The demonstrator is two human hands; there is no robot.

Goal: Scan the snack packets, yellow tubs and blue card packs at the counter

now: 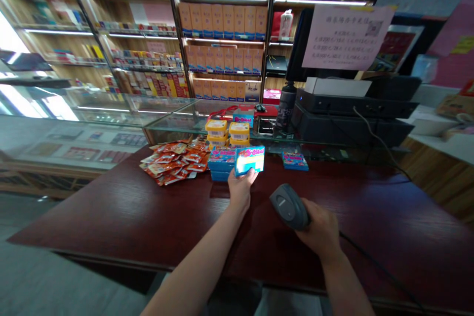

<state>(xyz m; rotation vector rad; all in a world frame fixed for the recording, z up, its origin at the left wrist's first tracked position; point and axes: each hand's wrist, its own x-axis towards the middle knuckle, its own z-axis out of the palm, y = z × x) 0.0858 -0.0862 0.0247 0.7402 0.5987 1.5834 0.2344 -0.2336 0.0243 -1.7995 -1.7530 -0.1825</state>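
My left hand (241, 188) is closed on a small blue and pink box (255, 154), tilted up with bright light across its front. My right hand (321, 229) grips a dark grey barcode scanner (289, 205) by its handle, its head turned toward the box and its cable trailing right. Just left of the raised box is a stack of similar blue boxes (218, 164), partly hidden by it. Another blue box (295, 160) lies apart to the right. Yellow-lidded tubs (216, 128) stand stacked behind, and a heap of orange packets (174, 160) lies left of the boxes.
A dark red wooden table (148, 222) spreads under everything. Behind it stand a glass counter (174, 121), a black bottle (286, 106), and a monitor with a paper notice (346, 37) above black equipment (351, 126). Shelves of boxed goods (222, 22) line the far wall.
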